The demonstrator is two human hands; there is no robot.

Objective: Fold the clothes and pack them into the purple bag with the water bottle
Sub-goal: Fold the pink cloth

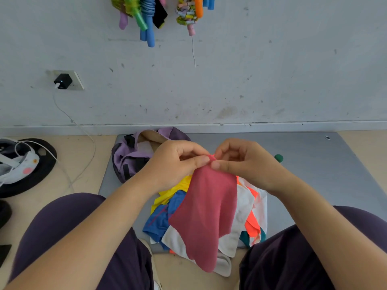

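Note:
A pink-red cloth (206, 214) hangs from both my hands over a pile of clothes. My left hand (178, 164) and my right hand (243, 162) pinch its top edge side by side. Below it lie a yellow garment (167, 196), a blue one (161, 220), and a white and orange one (251, 204). The purple bag (129, 158) lies open behind my left hand on the grey mat (314, 168). A green cap (278, 158), possibly of the water bottle, shows past my right wrist; the rest is hidden.
My knees in dark purple trousers frame the pile. A black round object with white cables (27, 166) lies on the floor at left. A charger (62, 81) sits in a wall socket. Coloured skipping ropes (146, 15) hang on the wall.

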